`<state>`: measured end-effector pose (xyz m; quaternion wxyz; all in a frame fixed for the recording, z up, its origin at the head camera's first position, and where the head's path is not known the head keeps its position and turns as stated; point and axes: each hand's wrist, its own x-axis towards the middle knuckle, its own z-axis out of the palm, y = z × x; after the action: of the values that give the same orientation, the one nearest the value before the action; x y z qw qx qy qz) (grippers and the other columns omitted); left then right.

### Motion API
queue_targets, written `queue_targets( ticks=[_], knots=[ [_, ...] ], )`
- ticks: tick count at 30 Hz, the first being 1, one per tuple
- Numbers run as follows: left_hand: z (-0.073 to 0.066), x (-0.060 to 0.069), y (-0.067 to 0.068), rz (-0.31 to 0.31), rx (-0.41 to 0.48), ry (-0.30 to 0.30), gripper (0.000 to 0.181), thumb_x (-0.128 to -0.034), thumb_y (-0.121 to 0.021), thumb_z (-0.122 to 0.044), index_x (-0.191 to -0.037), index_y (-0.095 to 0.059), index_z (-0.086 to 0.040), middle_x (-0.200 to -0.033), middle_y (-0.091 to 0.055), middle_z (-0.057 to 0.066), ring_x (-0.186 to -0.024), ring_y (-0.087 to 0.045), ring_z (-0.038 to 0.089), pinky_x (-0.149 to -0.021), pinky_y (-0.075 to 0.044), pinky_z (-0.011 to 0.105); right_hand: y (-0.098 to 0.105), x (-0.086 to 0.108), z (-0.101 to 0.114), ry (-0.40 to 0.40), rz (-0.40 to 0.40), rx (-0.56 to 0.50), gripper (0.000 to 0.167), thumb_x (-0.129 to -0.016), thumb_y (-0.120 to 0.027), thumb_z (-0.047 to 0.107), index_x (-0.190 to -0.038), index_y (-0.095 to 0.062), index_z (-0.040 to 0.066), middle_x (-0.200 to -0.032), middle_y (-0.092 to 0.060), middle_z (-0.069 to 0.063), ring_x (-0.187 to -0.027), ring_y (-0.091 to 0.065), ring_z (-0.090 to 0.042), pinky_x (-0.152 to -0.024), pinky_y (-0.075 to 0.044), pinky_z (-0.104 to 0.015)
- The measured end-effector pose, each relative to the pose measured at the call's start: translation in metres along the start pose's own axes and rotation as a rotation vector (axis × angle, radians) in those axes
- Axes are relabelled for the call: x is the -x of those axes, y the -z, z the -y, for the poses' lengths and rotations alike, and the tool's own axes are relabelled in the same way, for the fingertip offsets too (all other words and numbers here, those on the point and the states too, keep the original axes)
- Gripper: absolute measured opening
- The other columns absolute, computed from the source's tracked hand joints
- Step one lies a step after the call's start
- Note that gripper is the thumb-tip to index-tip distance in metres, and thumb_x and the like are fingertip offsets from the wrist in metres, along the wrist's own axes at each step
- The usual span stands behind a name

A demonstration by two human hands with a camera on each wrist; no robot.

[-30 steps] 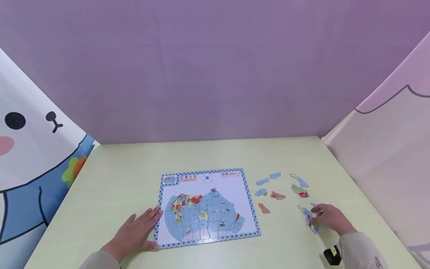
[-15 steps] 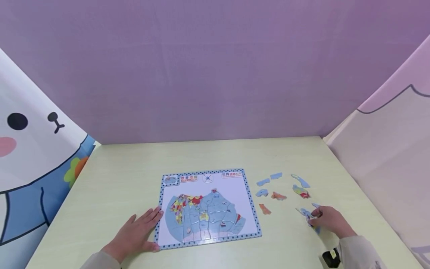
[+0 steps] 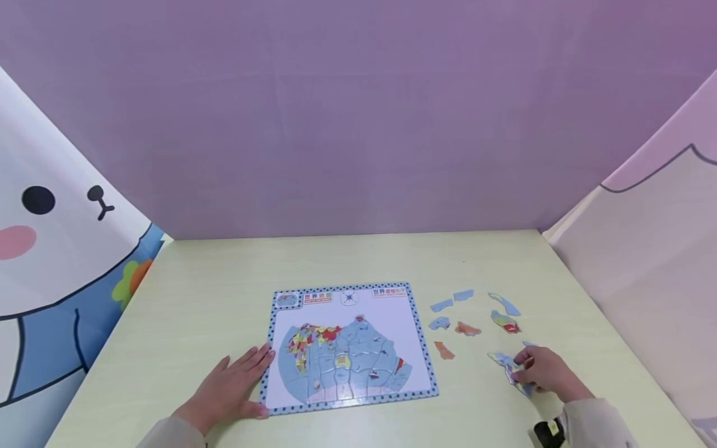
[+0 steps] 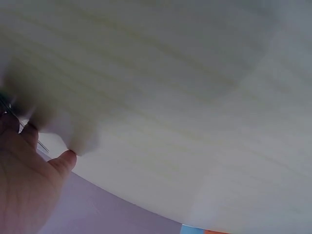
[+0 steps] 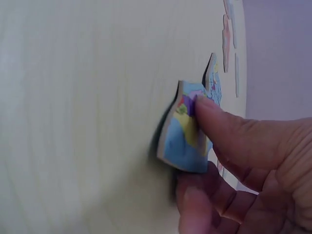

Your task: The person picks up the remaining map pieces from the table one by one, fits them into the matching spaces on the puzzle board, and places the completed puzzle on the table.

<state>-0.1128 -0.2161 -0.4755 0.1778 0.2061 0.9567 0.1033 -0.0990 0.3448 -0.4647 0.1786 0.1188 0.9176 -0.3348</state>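
Note:
The world-map puzzle board (image 3: 420, 330) lies flat, its lower part filled with fitted pieces. My left hand (image 3: 228, 389) rests at its left edge, fingers straight and touching the border; the left wrist view shows the same hand (image 4: 31, 175) at the frame's left side. Right of the board, my right hand (image 3: 551, 373) pinches a blue, yellow and purple puzzle piece (image 5: 185, 139) between thumb and fingers, tilted just off the table. Another map piece (image 5: 213, 80) lies right behind it. A blue piece (image 3: 529, 344) partly shows behind the right hand.
Between board and right hand lie several loose pieces, among them an orange piece (image 3: 444, 350), a second orange piece (image 3: 467, 328) and a green-and-red piece (image 3: 505, 322). A black strap-like device (image 3: 549, 432) sits at the right wrist. A purple backdrop (image 3: 358, 124) borders the table's far edge.
The pieces at my right fingertips have shifted slightly left and turned. My left hand stays at the board's edge. The whole head view has drifted a little.

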Motion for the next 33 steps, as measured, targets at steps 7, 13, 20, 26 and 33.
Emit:
queue_targets(
  ticks=[7, 13, 20, 26, 33],
  knots=[
    [-0.001, 0.001, -0.001, -0.006, -0.015, -0.001, 0.101, -0.0669, -0.073, -0.061, -0.143, -0.042, -0.003, -0.152, -0.035, 0.012, -0.139, -0.029, 0.036, -0.105, -0.023, 0.067, -0.002, 0.002, 0.006, 0.044, -0.012, -0.026, 0.021, -0.078, -0.074, 0.002, -0.092, -0.060, -0.006, -0.075, -0.055, -0.003, -0.058, -0.054, -0.017, -0.052, -0.050, -0.032],
    [0.000, 0.002, -0.003, -0.024, -0.021, -0.016, 0.100, -0.0669, -0.073, -0.060, -0.143, -0.042, -0.003, -0.151, -0.036, 0.013, -0.138, -0.030, 0.036, -0.104, -0.024, 0.067, -0.006, 0.000, 0.005, 0.043, 0.013, -0.112, 0.025, -0.079, -0.074, 0.006, -0.097, -0.060, -0.007, -0.073, -0.055, -0.003, -0.062, -0.052, -0.017, -0.050, -0.045, -0.028],
    [0.000, 0.001, -0.002, -0.012, -0.016, -0.009, 0.100, -0.0679, -0.073, -0.060, -0.143, -0.042, -0.003, -0.152, -0.035, 0.012, -0.139, -0.029, 0.036, -0.104, -0.023, 0.067, -0.011, 0.001, 0.015, 0.108, 0.034, -0.156, 0.026, -0.082, -0.071, 0.007, -0.101, -0.060, -0.009, -0.068, -0.056, -0.001, -0.059, -0.053, -0.017, -0.048, -0.042, -0.026],
    [0.000, 0.002, -0.002, -0.013, -0.006, -0.010, 0.099, -0.0684, -0.073, -0.059, -0.143, -0.041, -0.002, -0.152, -0.035, 0.013, -0.139, -0.029, 0.037, -0.105, -0.022, 0.067, -0.019, -0.001, 0.027, 0.176, 0.043, -0.215, 0.026, -0.084, -0.069, 0.005, -0.102, -0.059, -0.012, -0.068, -0.055, 0.000, -0.060, -0.054, -0.015, -0.052, -0.046, -0.026],
    [0.000, 0.003, -0.002, -0.011, -0.009, -0.029, 0.099, -0.0696, -0.070, -0.061, -0.144, -0.040, -0.002, -0.152, -0.034, 0.014, -0.139, -0.029, 0.037, -0.104, -0.023, 0.067, -0.029, -0.005, 0.039, 0.217, 0.056, -0.277, 0.026, -0.085, -0.069, 0.003, -0.103, -0.059, -0.013, -0.073, -0.059, -0.001, -0.060, -0.054, -0.012, -0.053, -0.047, -0.024]
  ],
)
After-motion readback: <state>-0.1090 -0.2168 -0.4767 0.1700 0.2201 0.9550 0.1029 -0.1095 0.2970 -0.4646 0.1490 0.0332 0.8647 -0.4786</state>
